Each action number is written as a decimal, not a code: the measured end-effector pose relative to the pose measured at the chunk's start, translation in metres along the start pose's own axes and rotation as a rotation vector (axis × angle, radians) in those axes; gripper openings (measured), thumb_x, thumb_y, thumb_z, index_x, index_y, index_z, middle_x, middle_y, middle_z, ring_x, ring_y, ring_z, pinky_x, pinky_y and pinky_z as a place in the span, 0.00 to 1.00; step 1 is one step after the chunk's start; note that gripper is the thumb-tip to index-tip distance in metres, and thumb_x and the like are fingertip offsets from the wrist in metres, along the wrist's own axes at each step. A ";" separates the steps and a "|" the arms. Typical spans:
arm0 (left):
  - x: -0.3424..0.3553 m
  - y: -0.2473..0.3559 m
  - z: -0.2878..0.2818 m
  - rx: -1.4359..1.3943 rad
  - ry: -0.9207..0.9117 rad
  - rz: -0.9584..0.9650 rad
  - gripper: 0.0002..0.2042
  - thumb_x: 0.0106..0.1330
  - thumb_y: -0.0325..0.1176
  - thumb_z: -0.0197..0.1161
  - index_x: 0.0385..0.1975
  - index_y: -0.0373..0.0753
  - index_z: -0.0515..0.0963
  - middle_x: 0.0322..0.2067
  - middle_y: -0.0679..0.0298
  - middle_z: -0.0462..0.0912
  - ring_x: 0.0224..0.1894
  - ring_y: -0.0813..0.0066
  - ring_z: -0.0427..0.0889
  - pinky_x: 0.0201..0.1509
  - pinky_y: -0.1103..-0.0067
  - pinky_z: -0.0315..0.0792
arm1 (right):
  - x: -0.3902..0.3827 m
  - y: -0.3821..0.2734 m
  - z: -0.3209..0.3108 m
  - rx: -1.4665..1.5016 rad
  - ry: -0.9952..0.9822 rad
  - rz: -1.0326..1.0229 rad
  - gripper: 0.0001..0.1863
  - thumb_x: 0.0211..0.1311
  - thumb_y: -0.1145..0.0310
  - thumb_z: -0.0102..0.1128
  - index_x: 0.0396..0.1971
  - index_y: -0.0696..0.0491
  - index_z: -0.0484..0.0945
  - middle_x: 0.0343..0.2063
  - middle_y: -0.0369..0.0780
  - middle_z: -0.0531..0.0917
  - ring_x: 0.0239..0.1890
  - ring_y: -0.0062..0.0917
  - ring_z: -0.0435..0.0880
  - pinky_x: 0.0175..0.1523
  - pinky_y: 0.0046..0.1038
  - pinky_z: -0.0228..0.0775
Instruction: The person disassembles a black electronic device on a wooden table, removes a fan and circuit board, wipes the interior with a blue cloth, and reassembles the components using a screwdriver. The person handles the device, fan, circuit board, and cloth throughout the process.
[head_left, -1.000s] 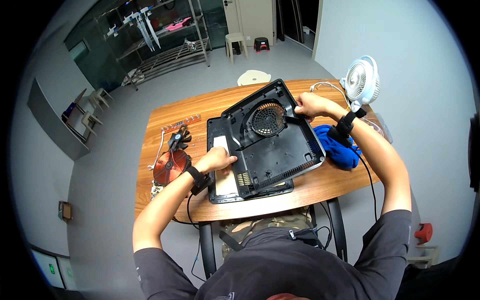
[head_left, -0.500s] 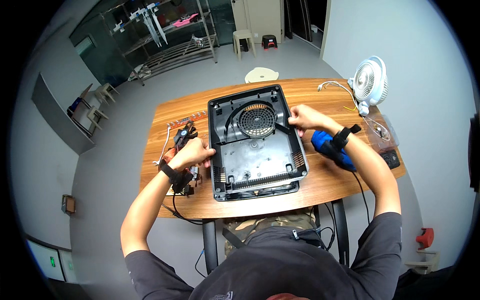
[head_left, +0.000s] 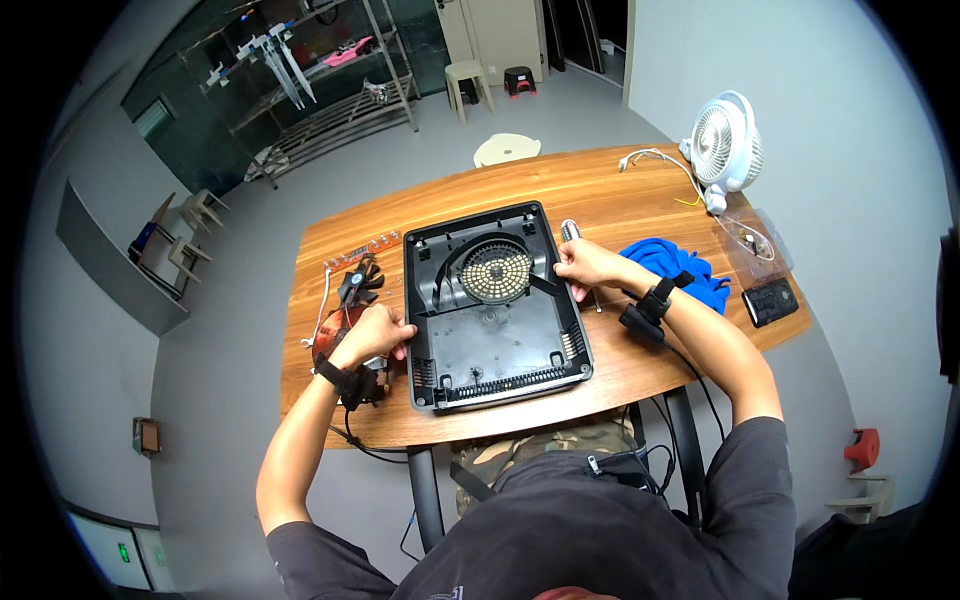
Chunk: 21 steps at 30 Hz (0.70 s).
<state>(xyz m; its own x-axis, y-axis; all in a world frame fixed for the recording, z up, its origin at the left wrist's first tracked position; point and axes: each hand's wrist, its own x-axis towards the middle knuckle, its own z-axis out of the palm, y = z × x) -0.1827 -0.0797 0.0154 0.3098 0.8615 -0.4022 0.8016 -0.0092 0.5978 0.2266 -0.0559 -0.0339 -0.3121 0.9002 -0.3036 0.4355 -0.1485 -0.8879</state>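
Observation:
A black plastic bottom shell [head_left: 490, 345] lies inner side up near the front of the table, its round vent grille [head_left: 497, 271] toward the far end. My left hand [head_left: 376, 335] is closed on the shell's left wall, thumb at the rim. At the right wall, my right hand [head_left: 588, 268] pinches the edge farther up. Beside that hand lies what looks like a screwdriver [head_left: 571, 231], partly hidden by the fingers. Left of the shell are a small black fan [head_left: 362, 282], a copper coil [head_left: 340, 325] and an orange circuit board strip [head_left: 360, 254].
A blue cloth [head_left: 668, 262] lies right of my right hand. Farther right are a black box-shaped item [head_left: 769, 302], a clear tray [head_left: 750, 245] and a white desk fan [head_left: 724, 150] with its cable. Cables trail from both wrist straps. A stool [head_left: 507, 150] stands beyond the table [head_left: 560, 175].
Both hands have brought the shell down and slightly toward me. The black part that showed under its near edge is now covered. My grips stay on both side walls.

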 end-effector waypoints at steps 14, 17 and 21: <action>0.006 -0.014 0.011 -0.055 0.030 -0.015 0.15 0.70 0.34 0.64 0.19 0.37 0.75 0.14 0.67 0.79 0.15 0.82 0.80 0.16 0.85 0.66 | -0.007 0.016 0.018 -0.017 -0.011 0.006 0.19 0.76 0.61 0.42 0.37 0.62 0.74 0.23 0.44 0.82 0.16 0.27 0.83 0.19 0.27 0.79; 0.006 -0.012 0.011 -0.029 0.031 -0.023 0.14 0.70 0.34 0.64 0.22 0.35 0.77 0.15 0.64 0.82 0.17 0.81 0.82 0.17 0.85 0.70 | -0.008 0.018 0.023 -0.062 -0.033 -0.015 0.23 0.77 0.59 0.37 0.36 0.64 0.75 0.24 0.44 0.82 0.19 0.29 0.84 0.21 0.27 0.81; 0.003 0.004 0.009 0.013 0.003 -0.055 0.15 0.71 0.34 0.63 0.22 0.35 0.77 0.15 0.64 0.82 0.17 0.81 0.83 0.17 0.85 0.70 | -0.001 0.027 0.023 -0.087 -0.023 -0.028 0.24 0.77 0.57 0.36 0.36 0.62 0.76 0.25 0.42 0.82 0.21 0.27 0.84 0.22 0.26 0.79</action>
<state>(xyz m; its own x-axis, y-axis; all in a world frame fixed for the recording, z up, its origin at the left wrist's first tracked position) -0.1741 -0.0816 0.0108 0.2635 0.8625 -0.4321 0.8239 0.0317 0.5658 0.2192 -0.0701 -0.0653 -0.3437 0.8939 -0.2879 0.4979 -0.0865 -0.8629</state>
